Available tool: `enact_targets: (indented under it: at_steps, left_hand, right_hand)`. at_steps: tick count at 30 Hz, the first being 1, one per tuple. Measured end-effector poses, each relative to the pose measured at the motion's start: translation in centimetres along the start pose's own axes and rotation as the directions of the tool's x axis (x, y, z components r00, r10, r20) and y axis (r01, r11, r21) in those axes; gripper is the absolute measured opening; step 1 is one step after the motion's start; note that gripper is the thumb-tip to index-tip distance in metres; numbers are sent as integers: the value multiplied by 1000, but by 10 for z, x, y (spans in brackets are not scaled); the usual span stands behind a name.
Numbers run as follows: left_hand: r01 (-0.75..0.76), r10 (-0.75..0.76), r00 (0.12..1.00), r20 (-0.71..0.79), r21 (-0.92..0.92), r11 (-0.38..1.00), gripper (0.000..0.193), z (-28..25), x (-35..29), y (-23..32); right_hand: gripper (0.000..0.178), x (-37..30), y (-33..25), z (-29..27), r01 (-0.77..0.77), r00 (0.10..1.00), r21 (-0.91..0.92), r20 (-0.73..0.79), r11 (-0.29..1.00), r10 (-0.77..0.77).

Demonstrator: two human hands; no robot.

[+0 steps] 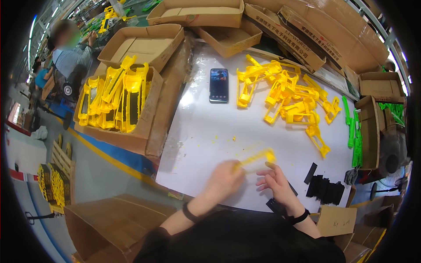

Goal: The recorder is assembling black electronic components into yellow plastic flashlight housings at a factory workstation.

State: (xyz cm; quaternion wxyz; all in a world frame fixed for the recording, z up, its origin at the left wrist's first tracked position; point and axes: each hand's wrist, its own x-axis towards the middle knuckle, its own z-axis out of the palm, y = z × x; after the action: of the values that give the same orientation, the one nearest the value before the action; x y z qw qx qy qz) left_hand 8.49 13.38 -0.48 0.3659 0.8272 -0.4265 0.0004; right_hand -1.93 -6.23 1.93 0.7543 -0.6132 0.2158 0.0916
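Observation:
My left hand [224, 180], smeared by motion, is closed on one end of a yellow plastic frame [259, 158]. The frame is blurred and points up to the right over the white tabletop. My right hand [277, 185] is just right of it, fingers apart, holding nothing that I can see; its index fingertip is close to the frame's far end. Beside the right wrist lie black strips [275, 207], partly hidden by the hand. Further right sits a pile of black strips [325, 190]. A heap of similar yellow frames [291, 94] lies at the far right of the table.
A phone [219, 86] lies toward the back of the white table [197, 144]. At left, a cardboard box [151, 105] holds several yellow frames with black inserts. Green plastic parts [354, 131] lie along the right edge. Shallow cartons [195, 12] line the back. A person [70, 55] sits far left.

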Motion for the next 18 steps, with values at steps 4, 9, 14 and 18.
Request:
enact_targets:
  at_steps: [4,9,14,18]
  left_hand:
    - [-25,53,989,135,-203,979,37,31,3,34]
    - [202,-184,964,194,-77,976,45,26,-3,0]
    - [102,-92,993,-76,130,986,43,16,13,-26]
    - [233,-163,946,-280,238,943,46,3,71,-72]
  right_hand:
    - [44,-13,19,-13,-1,991,199,-134,980,28]
    - [61,-52,17,-32,17,923,-769,-233,639,-305]
    - [76,-87,34,-34,-125,898,-935,-249,331,-364]
    - [77,-97,54,-39,-136,895,-940,-252,312,-369]
